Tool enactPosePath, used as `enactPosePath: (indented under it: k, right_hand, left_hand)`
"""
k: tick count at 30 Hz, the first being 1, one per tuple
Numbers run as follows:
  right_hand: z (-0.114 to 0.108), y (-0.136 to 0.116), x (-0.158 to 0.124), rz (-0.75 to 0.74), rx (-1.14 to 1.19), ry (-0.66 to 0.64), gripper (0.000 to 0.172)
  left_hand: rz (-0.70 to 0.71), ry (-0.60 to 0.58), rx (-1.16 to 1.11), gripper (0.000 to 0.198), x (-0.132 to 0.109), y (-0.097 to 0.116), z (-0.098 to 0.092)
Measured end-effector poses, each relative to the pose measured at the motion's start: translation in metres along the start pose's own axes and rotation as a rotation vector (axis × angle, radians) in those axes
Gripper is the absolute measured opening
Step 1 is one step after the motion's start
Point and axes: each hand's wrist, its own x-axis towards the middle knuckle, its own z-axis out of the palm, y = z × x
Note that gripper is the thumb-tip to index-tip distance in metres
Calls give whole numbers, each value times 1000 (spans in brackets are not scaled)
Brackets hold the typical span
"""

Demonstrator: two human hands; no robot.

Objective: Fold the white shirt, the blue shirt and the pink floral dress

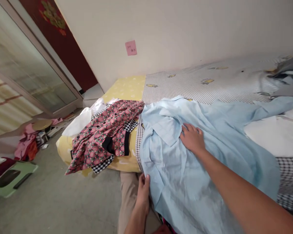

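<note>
A light blue shirt [185,175] lies spread and wrinkled over the near edge of the bed, its collar toward the left and one sleeve stretched to the right. My right hand [192,138] rests on the fabric just beside the collar, palm down with fingers loosely spread. At the shirt's left edge, my left hand [143,191] has its thumb and fingers drawn together on the cloth; part of the grip is hidden. Left of the shirt is a pink floral garment [97,136] with black trim and checked cuffs.
Under the clothes is a bed with a yellow and checked sheet [127,87]. White cloth [278,133] and grey clothes [288,81] lie to the right, another white garment [79,123] to the left. A green stool [17,182] and a pile of things [29,139] are on the floor.
</note>
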Motion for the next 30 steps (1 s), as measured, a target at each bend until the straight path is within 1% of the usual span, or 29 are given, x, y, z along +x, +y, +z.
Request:
enactPosePath:
  k: [2,3,4,5,7,8,10,11,12,13,14,16,18,20,21,22,24,26,28,29,30]
  right_hand:
    - [-2,5,5,35,98,-25,47]
    - [-4,8,8,59,164,-40,46]
    - [-8,10,10,84,244,-53,46]
    - [-12,11,10,113,340,-63,46]
    - [-23,9,2,186,574,-61,46]
    - [-29,5,-7,224,694,-53,46]
    - [-40,-11,-39,279,900,-79,45]
    - [-44,-22,-59,278,973,-152,44]
    - [-47,-34,-81,265,1035,-300,44]
    - [-48,-46,-103,262,1080,-482,47]
    - [-47,-58,-124,285,1118,-635,50]
    - [-41,-77,-159,438,1187,-829,61]
    - [-33,-90,-182,619,1223,-930,70]
    - [-24,-98,-194,731,1237,-984,71]
    - [-20,-101,-198,743,1241,-1013,68]
    - [-17,-104,-202,731,1245,-1048,65]
    - [-12,-108,-207,685,1259,-1093,57]
    - [-7,-112,-212,661,1287,-1059,52]
    - [-3,-112,-216,676,1304,-993,52]
    - [-2,-112,-217,686,1299,-963,55]
    - [-1,-111,-218,692,1284,-937,58]
  left_hand:
    - [-136,-268,-199,65,-1,3,3]
    - [-191,-369,-285,66,-4,4,5]
    - [-226,-427,-351,68,-9,5,6]
    - [-241,-447,-399,68,-16,7,6]
    - [-266,-451,-503,64,-29,11,3]
    - [-289,-459,-558,61,-36,13,0]
    - [-342,-473,-635,56,-47,19,-9]
    - [-366,-474,-658,55,-51,21,-14]
    - [-385,-463,-677,55,-54,24,-19]
    - [-397,-446,-696,55,-56,26,-24]
    - [-404,-426,-716,55,-57,27,-28]
    - [-403,-415,-756,56,-59,30,-34]
    - [-393,-438,-780,52,-61,32,-36]
    - [-352,-432,-791,42,-62,33,-37]
    - [-326,-415,-797,36,-63,33,-37]
    - [-304,-401,-803,33,-63,33,-37]
    - [-291,-398,-810,33,-64,31,-37]
    - [-272,-395,-804,35,-64,27,-37]
    - [-223,-332,-775,40,-64,22,-37]
    - [-192,-284,-747,47,-64,19,-37]
    - [-159,-237,-709,58,-65,16,-37]
